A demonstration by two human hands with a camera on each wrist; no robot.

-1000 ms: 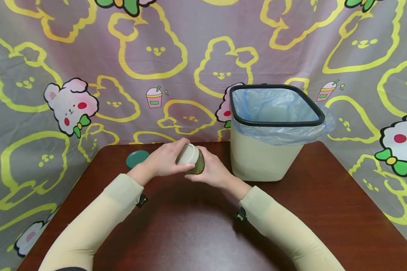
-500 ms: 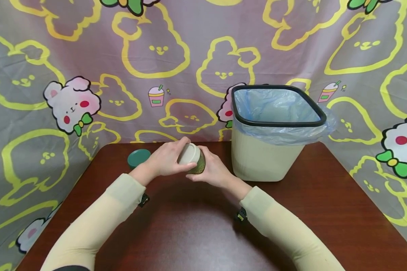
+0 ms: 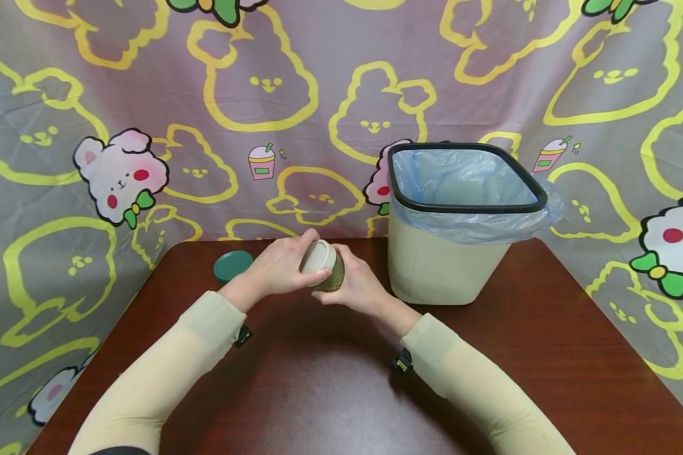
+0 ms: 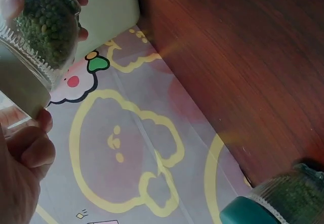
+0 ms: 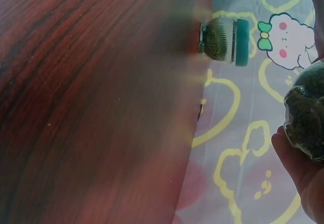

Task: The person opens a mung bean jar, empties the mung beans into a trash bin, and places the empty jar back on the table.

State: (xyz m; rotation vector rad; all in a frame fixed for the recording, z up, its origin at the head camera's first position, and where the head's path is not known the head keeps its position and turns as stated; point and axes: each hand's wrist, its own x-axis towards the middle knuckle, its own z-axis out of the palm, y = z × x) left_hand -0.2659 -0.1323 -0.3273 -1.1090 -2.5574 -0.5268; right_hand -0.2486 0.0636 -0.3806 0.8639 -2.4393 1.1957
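Above the back of the table, both hands hold a tilted glass jar (image 4: 48, 27) filled with small green beans. My left hand (image 3: 279, 265) grips its pale lid (image 3: 319, 258), thumb along the near side and fingers over the far side. Round the glass body is my right hand (image 3: 361, 287), with its thumb underneath. The right wrist view catches only the jar's base (image 5: 306, 118) and part of the hand. Left of the hands stands a second jar (image 5: 216, 39) with green contents and a teal lid (image 3: 233, 266); the left forearm and hand partly cover it in the head view.
A cream trash bin (image 3: 444, 262) with a black rim and blue liner bag (image 3: 461, 177) stands right of the hands. The dark wooden table (image 3: 330, 379) backs onto a patterned cloth (image 3: 319, 114), which also hangs along both sides.
The head view has shifted very slightly. Both hands keep their hold on the jar and its lid in nearly the same place.
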